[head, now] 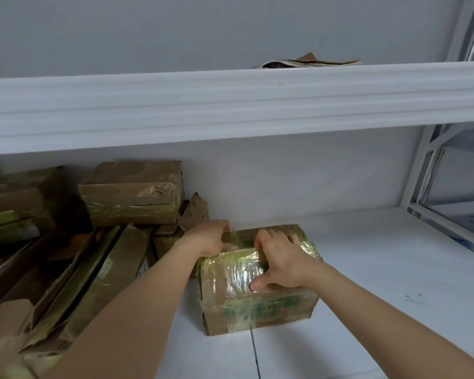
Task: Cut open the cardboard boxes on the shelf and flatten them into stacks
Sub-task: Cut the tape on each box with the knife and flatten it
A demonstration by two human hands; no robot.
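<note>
matt brown cardboard box (257,291) under glossy crinkled tape; smooth white shelf (367,269).

box (257,283) on shelf (381,269) | piled boxes (132,192) to its left (touching) | flattened cardboard (309,62) on upper shelf (230,105)

The single head-worn view looks forward and slightly down from close range into a white metal shelf (367,269), its upper board (230,105) crossing mid-frame.
</note>
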